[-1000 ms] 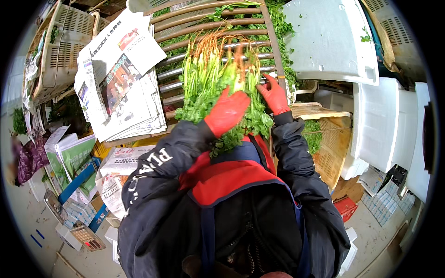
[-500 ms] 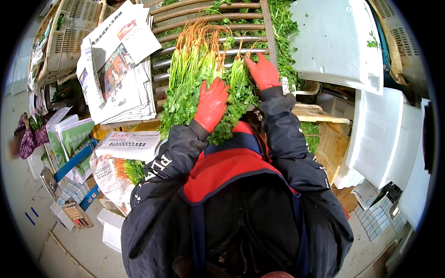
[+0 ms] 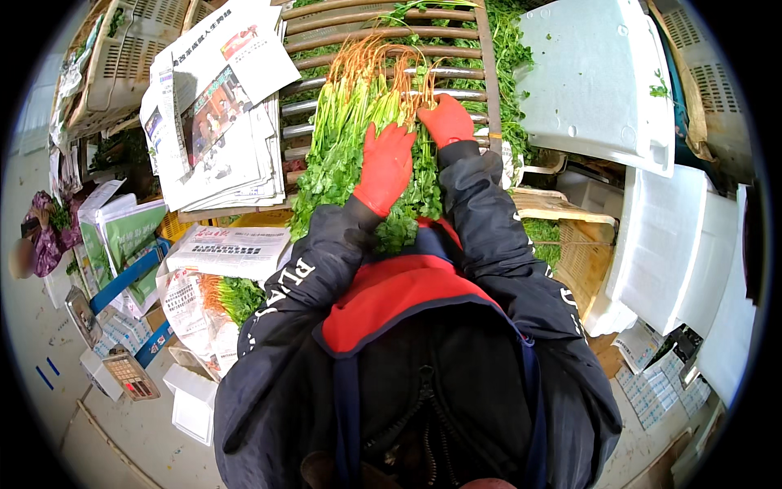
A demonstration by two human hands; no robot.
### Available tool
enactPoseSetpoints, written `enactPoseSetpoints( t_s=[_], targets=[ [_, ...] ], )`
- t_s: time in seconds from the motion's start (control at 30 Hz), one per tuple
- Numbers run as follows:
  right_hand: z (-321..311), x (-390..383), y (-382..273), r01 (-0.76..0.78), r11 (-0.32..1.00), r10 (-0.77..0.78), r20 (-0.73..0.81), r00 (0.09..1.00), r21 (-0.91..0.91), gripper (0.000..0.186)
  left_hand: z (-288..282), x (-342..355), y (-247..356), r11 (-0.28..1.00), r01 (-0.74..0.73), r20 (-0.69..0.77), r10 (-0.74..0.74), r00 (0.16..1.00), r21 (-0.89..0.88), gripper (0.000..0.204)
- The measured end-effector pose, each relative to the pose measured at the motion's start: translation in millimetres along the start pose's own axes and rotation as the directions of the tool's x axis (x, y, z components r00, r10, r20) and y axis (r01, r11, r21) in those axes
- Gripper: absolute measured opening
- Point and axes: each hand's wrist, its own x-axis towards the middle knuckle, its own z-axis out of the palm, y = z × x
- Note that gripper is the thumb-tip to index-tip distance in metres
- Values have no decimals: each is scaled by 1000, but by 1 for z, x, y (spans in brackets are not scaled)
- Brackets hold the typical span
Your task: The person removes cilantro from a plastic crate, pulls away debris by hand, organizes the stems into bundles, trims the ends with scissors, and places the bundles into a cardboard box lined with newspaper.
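Note:
A pile of fresh coriander [image 3: 338, 155] lies on a slatted rack [image 3: 301, 107], its orange roots pointing away from me and its leaves toward me. Red gloves cover both my hands. My left hand [image 3: 385, 167] rests on top of the leaves and stems with its fingers stretched out. At the right edge of the pile, my right hand [image 3: 447, 121] has its fingers curled in against the stems near the roots. The fingertips of that hand are partly hidden among the stems.
Left of the rack sits a stack of newspapers [image 3: 216, 122]. Below it, another coriander bunch [image 3: 243, 299] lies in newspaper. Loose greens [image 3: 507, 73] lie along the rack's right side, beside a large white foam box [image 3: 599, 81]. A wooden-rimmed crate [image 3: 582, 253] stands nearer, on the right.
My right hand has moved left against the pile, its spread fingers now curled in on the stems. My left hand has shifted slightly up and right over the leaves.

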Motion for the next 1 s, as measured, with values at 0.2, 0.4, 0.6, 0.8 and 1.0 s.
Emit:
enactPoseSetpoints(
  t_s=[0.2, 0.4, 0.6, 0.8, 1.0],
  targets=[
    [15, 6, 27, 60, 890, -52, -32, 998, 451, 45, -11, -4, -14, 998, 10, 86, -4, 996, -70, 40],
    [-23, -10, 26, -79, 473, -115, 151, 982, 877, 34, -19, 3, -19, 992, 25, 136, -9, 991, -121, 43],
    [-60, -14, 49, -140, 519, 4, 161, 987, 843, 28, -19, 1, -23, 986, 29, 125, -8, 992, -167, 46],
    [-51, -14, 35, -160, 542, 46, 161, 986, 825, 27, -18, 2, -23, 988, 25, 95, -10, 995, -152, 48],
    [-43, -13, 20, -177, 644, -30, 257, 966, 744, 25, -8, 26, -21, 996, 93, 59, -93, 994, 4, 33]
  ],
)
